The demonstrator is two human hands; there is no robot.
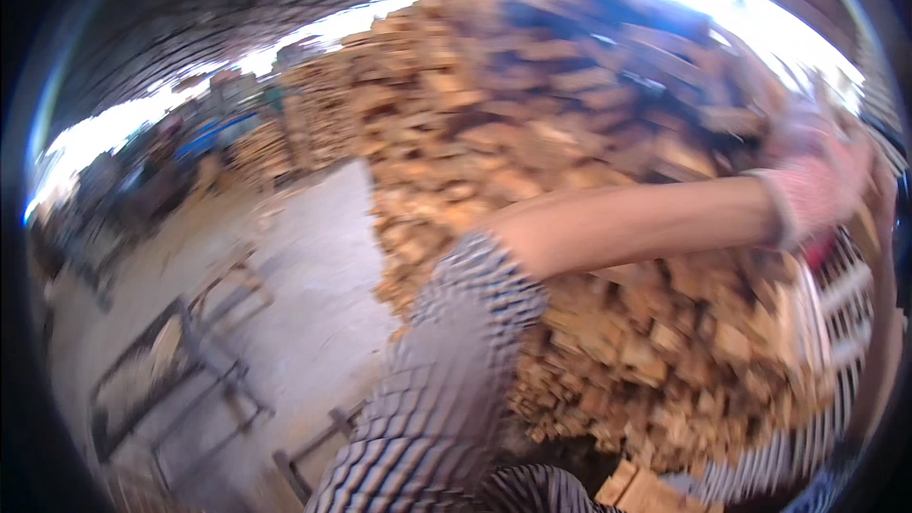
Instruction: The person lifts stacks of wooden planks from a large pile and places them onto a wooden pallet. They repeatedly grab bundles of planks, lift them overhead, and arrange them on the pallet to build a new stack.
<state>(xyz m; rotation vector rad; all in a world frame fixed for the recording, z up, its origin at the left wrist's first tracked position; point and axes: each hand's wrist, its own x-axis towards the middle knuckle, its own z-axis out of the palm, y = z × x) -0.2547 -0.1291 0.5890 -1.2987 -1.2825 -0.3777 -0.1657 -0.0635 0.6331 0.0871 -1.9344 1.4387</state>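
Observation:
My left arm reaches across to the far right in a checked sleeve. My left hand [825, 179], in a pinkish knit glove, is up beside the large heap of cut wood pieces [570, 161]. Motion blurs its fingers, and whether they hold anything does not show. Part of what looks like my right forearm [885, 342] runs up the right rim, its hand not distinguishable. Just below the gloved hand stands a white slatted crate [845, 294]. A few pale wood blocks [646, 491] lie at the bottom edge.
At the left, a dark metal frame stand [180, 389] rests on the concrete floor [323, 228], with a smaller frame [233, 285] behind it. Stacked wood [323, 100] and a blue object [214, 138] are farther back. A roof spans overhead.

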